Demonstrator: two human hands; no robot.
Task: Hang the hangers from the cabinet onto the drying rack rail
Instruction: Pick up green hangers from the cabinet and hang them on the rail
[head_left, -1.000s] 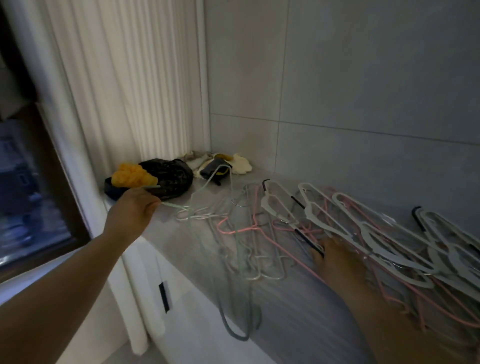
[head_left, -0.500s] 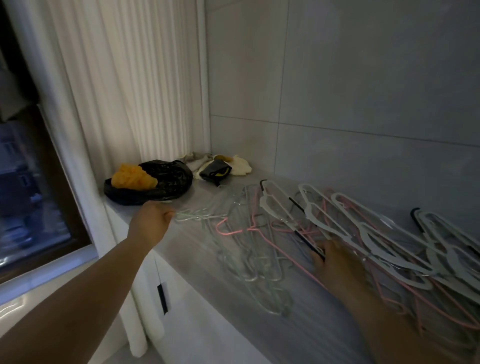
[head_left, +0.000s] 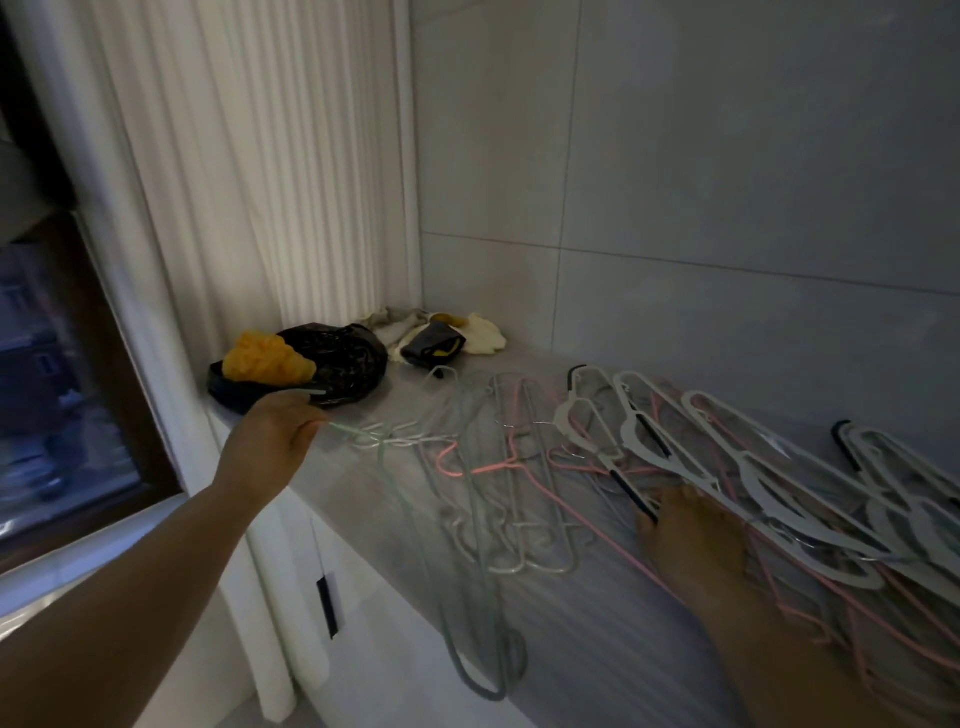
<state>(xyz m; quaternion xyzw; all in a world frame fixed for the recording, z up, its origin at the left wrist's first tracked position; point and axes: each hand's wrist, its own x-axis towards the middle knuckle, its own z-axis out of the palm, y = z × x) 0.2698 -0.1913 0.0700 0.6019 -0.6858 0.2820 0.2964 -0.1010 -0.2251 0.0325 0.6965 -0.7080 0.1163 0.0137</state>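
Compared with 0.5 s ago, the left hand (head_left: 275, 441) has drawn a little back to the left. The green hanger (head_left: 485, 695) that it pulls has slid out, so its lower loop now hangs over the front edge of the cabinet (head_left: 597, 649). The right hand (head_left: 691, 535) has almost not moved.

The fingers of the left hand are curled around the thin upper end of this green hanger. The right hand lies on the pile of hangers (head_left: 753, 467) on the cabinet top. In this dim light I cannot tell if its fingers grip 1 of them or only press down.

Between the 2 hands, a pink hanger (head_left: 467, 470) and several pale ones lie tangled. Farther back are a black bag (head_left: 348, 358) with a yellow thing (head_left: 265, 358) on it, some cloths (head_left: 483, 332), then the curtain (head_left: 260, 182). The drying rack rail is not in view.

The step in hand seems to be freeing 1 hanger from the tangle. I think it goes best if the right hand keeps the pile down while the left lifts the hook upward, not sideways. The hooks beside the left hand look crossed and could drag their neighbours along.
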